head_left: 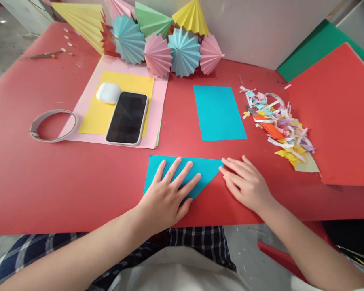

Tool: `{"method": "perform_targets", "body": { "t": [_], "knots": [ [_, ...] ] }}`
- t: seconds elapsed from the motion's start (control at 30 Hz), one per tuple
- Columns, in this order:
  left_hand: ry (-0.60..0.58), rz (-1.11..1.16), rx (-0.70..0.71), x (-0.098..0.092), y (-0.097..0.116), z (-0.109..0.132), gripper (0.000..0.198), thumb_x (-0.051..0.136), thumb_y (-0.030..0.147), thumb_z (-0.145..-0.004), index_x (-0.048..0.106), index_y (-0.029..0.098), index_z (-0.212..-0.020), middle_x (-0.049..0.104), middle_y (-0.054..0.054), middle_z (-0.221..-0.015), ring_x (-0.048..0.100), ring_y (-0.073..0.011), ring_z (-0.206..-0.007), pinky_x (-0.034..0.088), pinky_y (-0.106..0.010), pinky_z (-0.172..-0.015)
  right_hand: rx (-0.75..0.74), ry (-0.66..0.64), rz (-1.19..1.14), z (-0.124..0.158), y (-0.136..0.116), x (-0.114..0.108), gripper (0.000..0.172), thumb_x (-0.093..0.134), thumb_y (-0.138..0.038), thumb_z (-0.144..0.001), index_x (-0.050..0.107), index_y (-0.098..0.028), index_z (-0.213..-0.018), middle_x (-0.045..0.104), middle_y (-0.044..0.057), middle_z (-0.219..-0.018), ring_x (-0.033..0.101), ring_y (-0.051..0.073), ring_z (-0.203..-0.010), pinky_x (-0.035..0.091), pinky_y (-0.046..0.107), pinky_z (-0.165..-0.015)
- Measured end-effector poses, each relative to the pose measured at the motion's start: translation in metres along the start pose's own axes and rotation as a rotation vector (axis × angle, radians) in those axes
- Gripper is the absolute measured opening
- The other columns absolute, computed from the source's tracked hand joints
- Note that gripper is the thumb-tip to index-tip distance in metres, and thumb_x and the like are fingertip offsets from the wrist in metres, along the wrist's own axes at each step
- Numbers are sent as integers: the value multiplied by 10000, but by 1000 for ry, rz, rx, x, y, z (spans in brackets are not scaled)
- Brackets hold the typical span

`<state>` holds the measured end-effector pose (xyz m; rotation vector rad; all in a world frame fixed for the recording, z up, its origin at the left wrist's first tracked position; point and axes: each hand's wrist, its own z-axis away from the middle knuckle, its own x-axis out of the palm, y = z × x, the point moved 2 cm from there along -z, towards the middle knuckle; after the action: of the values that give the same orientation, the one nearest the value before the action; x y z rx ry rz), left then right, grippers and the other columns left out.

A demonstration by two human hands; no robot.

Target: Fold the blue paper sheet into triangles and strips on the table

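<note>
A folded sheet of blue paper [157, 165] lies near the front edge of the red table, its slanting side running down from the right corner. My left hand [170, 194] rests flat on it with the fingers spread. At the paper's right corner is my right hand [245, 182], fingers stretched out, the fingertips touching that corner or just beside it. Just beyond the folded piece lies a flat blue rectangle of paper [221, 114], apart from both hands.
Left of centre, a phone [128, 118] and a white earbud case [108, 93] lie on yellow and pink sheets. A ring-shaped band [53, 126] sits further left. Pleated paper fans [183, 50] stand at the back. Paper scraps [279, 121] lie beside a red board [342, 125].
</note>
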<state>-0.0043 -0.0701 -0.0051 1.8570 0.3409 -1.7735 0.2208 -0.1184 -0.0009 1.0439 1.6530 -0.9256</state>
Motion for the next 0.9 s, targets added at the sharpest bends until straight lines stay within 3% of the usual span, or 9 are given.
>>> {"method": "perform_targets", "body": {
  "t": [0.2, 0.27, 0.37, 0.47, 0.57, 0.73, 0.9],
  "knots": [
    [7, -3, 0, -1, 0, 1, 519, 375, 437, -877, 320, 285, -1370, 251, -86, -1456, 161, -381, -1325, 138, -603, -1027, 143, 78, 104, 1, 41, -3, 229, 516, -187, -816, 675, -193, -980, 625, 75, -1148, 565, 219, -1053, 346, 493, -1002],
    [17, -8, 2, -1, 0, 1, 517, 377, 431, -878, 320, 283, -1370, 251, -86, -1455, 162, -381, -1325, 140, -601, -1028, 194, 153, 108, -1, 38, -7, 221, 517, -186, -816, 683, -185, -962, 624, 82, -1146, 562, 228, -1059, 359, 497, -995],
    [45, -23, 20, 0, 0, 2, 522, 383, 420, -877, 312, 277, -1374, 248, -81, -1457, 164, -383, -1323, 148, -604, -1024, 160, 260, 5, -6, 7, -10, 296, 496, -156, -825, 627, -158, -1091, 629, 95, -1136, 558, 207, -1080, 385, 451, -999],
    [67, -40, 41, 1, -1, 2, 509, 366, 407, -884, 326, 259, -1369, 241, -83, -1460, 172, -376, -1323, 162, -598, -1024, -66, 97, -151, -10, -40, 0, 368, 470, -156, -839, 552, -141, -1198, 577, 95, -1216, 474, 194, -1190, 405, 386, -1001],
    [64, -51, 39, 3, -1, 2, 502, 351, 413, -889, 340, 247, -1362, 240, -85, -1460, 175, -369, -1325, 168, -592, -1024, -68, -13, -143, -8, -60, 10, 388, 421, -165, -869, 500, -114, -1246, 530, 101, -1266, 441, 197, -1219, 374, 397, -1027],
    [46, -60, 28, 2, -1, 2, 522, 345, 439, -890, 297, 269, -1381, 247, -78, -1458, 153, -367, -1331, 144, -591, -1029, 38, -75, -39, 0, -44, 16, 372, 393, -215, -896, 500, -161, -1248, 478, 70, -1313, 400, 220, -1248, 315, 464, -1044],
    [47, -73, 38, 3, -1, 2, 516, 335, 428, -894, 289, 276, -1385, 237, -84, -1461, 156, -376, -1327, 141, -600, -1022, 136, -54, 32, 4, -27, 15, 399, 376, -300, -910, 478, -148, -1265, 440, 90, -1339, 400, 225, -1249, 286, 481, -1043]
  ]
}}
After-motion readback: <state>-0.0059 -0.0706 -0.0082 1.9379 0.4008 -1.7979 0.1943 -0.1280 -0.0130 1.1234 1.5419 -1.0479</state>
